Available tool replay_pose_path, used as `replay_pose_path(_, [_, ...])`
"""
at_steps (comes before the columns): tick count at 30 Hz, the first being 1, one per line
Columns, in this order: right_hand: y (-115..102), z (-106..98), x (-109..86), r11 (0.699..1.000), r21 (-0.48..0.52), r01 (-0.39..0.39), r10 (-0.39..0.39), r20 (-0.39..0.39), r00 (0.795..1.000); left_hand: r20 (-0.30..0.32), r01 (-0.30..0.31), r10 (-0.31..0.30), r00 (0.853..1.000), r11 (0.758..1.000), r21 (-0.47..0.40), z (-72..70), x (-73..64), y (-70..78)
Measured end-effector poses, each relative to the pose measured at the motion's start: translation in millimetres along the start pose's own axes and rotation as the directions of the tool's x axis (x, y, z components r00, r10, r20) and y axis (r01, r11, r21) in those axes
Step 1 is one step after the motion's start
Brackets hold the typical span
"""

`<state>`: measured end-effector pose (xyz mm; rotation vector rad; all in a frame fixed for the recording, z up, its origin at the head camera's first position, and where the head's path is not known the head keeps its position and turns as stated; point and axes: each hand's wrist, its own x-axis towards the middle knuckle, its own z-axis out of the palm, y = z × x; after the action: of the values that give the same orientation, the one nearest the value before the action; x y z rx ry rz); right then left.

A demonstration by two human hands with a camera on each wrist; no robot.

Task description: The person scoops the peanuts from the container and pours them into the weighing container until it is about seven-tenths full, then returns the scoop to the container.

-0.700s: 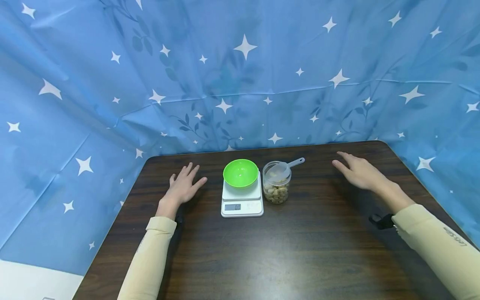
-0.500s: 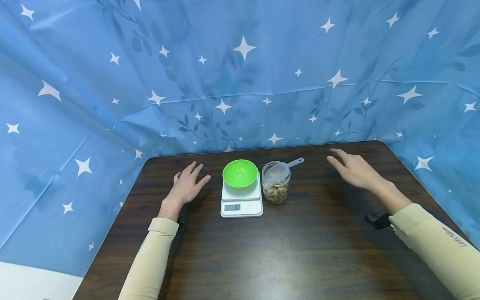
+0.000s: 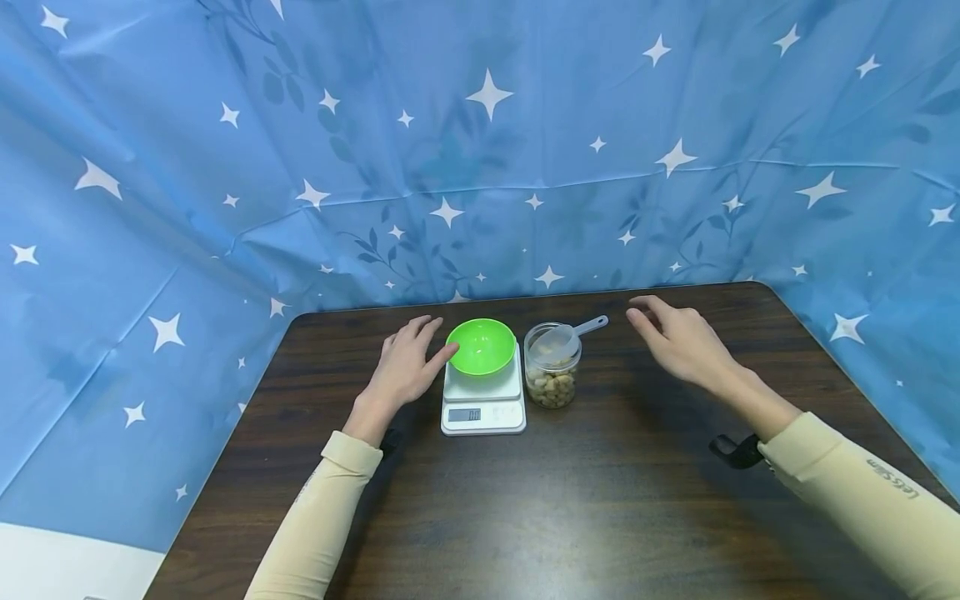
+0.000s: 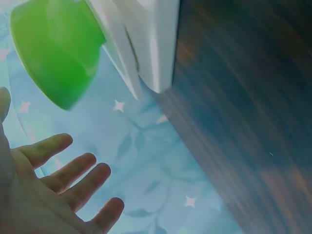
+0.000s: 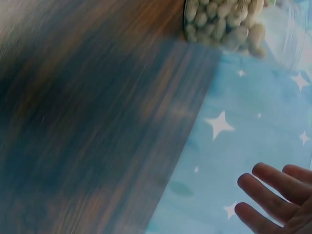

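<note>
**Positioning for First Contact**

The bowl [image 3: 482, 346] sits on the far part of the scale [image 3: 483, 389], which stands on the surface [image 3: 570, 500]. The jar [image 3: 575, 365] of nuts [image 3: 551, 389] stands just right of the scale; the scoop [image 3: 577, 332] lies in its mouth, handle projecting right and far.

Left hand [image 3: 403, 367]: left of the bowl, fingers spread, released. The thumb overlaps the rim in the head view; contact cannot be confirmed. If steadying the bowl, apply light lateral pressure only; downward force would probably disturb the display [image 3: 465, 415], which reads zero.

Right hand [image 3: 686, 346]: right of the scoop, clear of it, fingers loosely bent, released. If taking the scoop, pinch the handle near its end and lift before drawing sideways; levering against the rim could tip the jar. Brace the jar if needed, keeping clear of the scale.
</note>
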<state>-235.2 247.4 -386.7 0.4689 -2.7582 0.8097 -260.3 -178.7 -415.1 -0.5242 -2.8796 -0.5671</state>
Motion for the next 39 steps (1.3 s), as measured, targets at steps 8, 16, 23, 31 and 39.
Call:
replay_pose_path(8, [-15.8, 13.2, 0.8, 0.998, 0.054, 0.024, -0.019, -0.091, 0.996, 0.004, -0.092, 0.092, 0.996, 0.996, 0.004, 7.5, 5.5, 24.6])
replay_pose_path(16, [-34.9, 25.6, 3.5, 0.991, 0.136, -0.007, 0.023, -0.117, 0.993, -0.006, -0.165, 0.165, 0.986, 0.986, 0.008, 17.0, 9.6, 53.7])
replay_pose_path(23, [-47.1, 35.0, 4.9, 0.987, 0.157, -0.031, 0.051, -0.123, 0.991, 0.006, -0.191, 0.192, 0.981, 0.981, -0.035, 27.5, 13.2, 78.6])
replay_pose_path(31, [-52.2, 44.2, 11.3, 0.984, 0.179, 0.007, 0.027, -0.182, 0.983, 0.051, -0.193, 0.194, 0.98, 0.981, -0.033, 34.5, 17.0, 98.1])
replay_pose_path(39, [-52.1, 48.2, 13.9, 0.973, 0.211, 0.087, -0.032, -0.251, 0.968, 0.068, -0.201, 0.203, 0.977, 0.979, -0.039, 41.1, 21.0, 109.1])
